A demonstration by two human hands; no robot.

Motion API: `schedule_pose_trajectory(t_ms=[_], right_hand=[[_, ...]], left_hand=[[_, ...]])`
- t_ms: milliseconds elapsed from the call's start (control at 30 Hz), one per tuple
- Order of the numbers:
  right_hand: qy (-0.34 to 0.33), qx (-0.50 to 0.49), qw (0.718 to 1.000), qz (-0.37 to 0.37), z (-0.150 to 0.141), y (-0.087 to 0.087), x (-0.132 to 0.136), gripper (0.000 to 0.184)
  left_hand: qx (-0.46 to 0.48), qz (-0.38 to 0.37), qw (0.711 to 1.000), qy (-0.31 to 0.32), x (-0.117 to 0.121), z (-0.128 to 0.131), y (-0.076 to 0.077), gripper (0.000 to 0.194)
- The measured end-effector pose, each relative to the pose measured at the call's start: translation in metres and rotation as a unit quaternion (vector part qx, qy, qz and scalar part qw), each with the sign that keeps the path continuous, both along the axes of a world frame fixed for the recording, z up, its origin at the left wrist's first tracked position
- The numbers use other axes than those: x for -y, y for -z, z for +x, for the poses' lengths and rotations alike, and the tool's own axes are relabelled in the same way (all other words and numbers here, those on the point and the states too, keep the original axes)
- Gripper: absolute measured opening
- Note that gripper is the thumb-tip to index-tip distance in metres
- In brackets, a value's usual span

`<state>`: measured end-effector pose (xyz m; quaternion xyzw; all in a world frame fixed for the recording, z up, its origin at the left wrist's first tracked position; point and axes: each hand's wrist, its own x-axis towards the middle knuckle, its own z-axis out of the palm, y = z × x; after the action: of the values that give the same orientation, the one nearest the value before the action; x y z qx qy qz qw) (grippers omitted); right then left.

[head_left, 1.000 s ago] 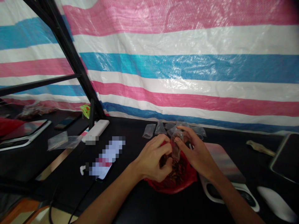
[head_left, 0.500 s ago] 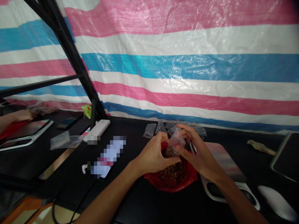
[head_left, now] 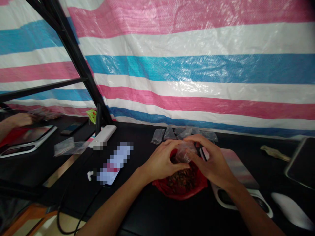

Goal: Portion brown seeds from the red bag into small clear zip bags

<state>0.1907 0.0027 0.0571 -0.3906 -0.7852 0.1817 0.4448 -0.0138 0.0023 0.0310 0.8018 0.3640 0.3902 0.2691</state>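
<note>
My left hand and my right hand come together above a red plastic bag full of dark brown pieces. Between them is a small transparent plastic bag with some dark content. My right fingers close over its top, and my left fingers curl under its lower side. Much of the small bag is hidden by my fingers. Just behind my hands lie several more small transparent bags.
A black table carries a pixelated flat object, a white power bank and a white-based pad with a pink-grey top. A striped tarpaulin hangs behind. A mirror stands at the left inside a black frame.
My hands have closed in around the small bag, which now sits lower and is more covered. My right hand has moved down over it, and my left hand has moved toward it.
</note>
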Motion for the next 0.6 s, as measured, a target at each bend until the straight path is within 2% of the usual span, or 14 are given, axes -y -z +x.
schedule_pose_trajectory(t_ms=[133,233,300,400,467,533,600], right_hand=[[0.010,-0.016,0.999,0.028,0.000,0.000,0.001,0.024],[0.015,-0.017,0.999,0.037,0.000,0.000,0.001,0.021],[0.011,-0.013,0.999,0.042,0.000,0.000,0.000,0.021],[0.012,0.000,0.999,0.044,0.002,0.002,-0.003,0.037],[0.035,0.016,0.999,0.035,0.003,0.006,-0.008,0.049],[0.065,0.031,0.997,0.027,0.005,0.012,-0.013,0.050],[0.090,0.034,0.995,0.027,0.007,0.017,-0.017,0.044]], left_hand=[[0.007,0.007,1.000,0.002,0.000,0.000,-0.001,0.068],[0.019,-0.002,1.000,0.009,0.000,0.001,-0.003,0.048],[0.041,-0.031,0.999,0.014,0.000,0.001,-0.003,0.042],[0.119,-0.095,0.988,0.025,-0.003,0.001,0.001,0.056],[0.185,-0.127,0.974,0.011,-0.008,0.000,0.005,0.068],[0.241,-0.157,0.957,-0.025,-0.013,-0.001,0.008,0.073],[0.280,-0.199,0.937,-0.058,-0.020,-0.003,0.009,0.068]])
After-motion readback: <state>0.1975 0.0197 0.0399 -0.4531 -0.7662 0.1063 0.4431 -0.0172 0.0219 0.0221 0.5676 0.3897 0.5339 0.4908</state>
